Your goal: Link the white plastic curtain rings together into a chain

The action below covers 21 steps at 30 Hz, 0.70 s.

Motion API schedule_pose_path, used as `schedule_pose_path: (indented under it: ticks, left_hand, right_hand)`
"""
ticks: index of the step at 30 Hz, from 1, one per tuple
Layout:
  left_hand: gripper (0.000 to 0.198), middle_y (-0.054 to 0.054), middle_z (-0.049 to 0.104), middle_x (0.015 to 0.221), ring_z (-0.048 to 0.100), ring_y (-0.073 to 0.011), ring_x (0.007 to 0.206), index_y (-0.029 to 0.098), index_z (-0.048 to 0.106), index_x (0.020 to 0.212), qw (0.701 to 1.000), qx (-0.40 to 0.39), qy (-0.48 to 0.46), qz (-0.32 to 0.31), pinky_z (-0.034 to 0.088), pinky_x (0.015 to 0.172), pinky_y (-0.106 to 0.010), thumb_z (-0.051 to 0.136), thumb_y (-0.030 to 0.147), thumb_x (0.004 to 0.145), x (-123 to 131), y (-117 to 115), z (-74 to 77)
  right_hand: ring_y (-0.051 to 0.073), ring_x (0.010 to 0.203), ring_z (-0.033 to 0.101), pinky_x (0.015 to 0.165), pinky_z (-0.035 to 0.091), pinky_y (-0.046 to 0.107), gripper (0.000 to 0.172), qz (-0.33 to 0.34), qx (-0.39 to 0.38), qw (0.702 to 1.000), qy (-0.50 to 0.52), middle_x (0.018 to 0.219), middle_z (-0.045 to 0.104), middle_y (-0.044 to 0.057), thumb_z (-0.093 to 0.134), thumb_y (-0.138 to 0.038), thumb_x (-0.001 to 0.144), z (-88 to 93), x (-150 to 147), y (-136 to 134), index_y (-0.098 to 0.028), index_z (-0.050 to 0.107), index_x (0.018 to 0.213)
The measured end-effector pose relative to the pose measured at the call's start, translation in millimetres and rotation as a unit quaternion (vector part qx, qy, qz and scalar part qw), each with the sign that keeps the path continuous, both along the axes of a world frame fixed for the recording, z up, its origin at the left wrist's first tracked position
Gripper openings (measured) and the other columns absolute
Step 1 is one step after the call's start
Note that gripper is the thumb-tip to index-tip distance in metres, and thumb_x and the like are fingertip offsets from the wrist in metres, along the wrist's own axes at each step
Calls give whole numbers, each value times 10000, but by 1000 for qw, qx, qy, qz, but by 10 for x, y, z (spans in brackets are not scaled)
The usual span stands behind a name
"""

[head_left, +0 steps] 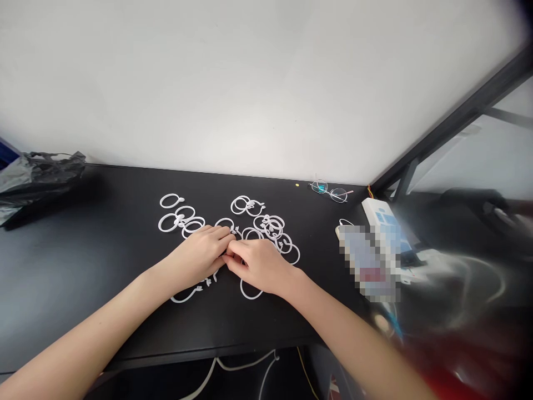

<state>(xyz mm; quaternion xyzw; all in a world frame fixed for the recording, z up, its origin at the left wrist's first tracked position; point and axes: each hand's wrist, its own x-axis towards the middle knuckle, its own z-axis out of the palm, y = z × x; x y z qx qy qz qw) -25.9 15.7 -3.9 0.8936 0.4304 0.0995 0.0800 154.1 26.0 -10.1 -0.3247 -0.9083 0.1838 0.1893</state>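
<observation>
My left hand (211, 248) and my right hand (261, 262) meet over the black table, fingertips pinched together. They close on a white plastic shower curtain ring, mostly hidden by the fingers. A ring's curve (252, 298) shows below my right hand; whether it is the held one I cannot tell. Just below my left hand lies an opened ring (185, 300) with its clasp apart. Several more white rings (169, 230) lie left of my hands. Others form a cluster (275, 225) behind and right of my right hand, and a small group (240, 206) sits farther back.
Eyeglasses (328, 191) rest near the wall. At the right are a blurred-out phone-like object (366, 261), a white power strip (377, 214) and cables. A black plastic bag (45, 172) lies far left. Cables (245, 366) hang below the table's front edge (208, 353).
</observation>
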Motion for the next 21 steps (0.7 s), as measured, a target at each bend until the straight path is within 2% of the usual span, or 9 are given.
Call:
schedule_pose_path:
  ticks: [21]
  left_hand:
    - [168,-36,555,804,542,-188,726,160,564,821,1000,-2,25,6,447,689,-329,443,49,854,3,-12,30]
  right_hand:
    - [93,546,490,524,314,212,223,3,-10,1000,-3,648,587,-21,533,-202,918,27,5,1,-177,507,698]
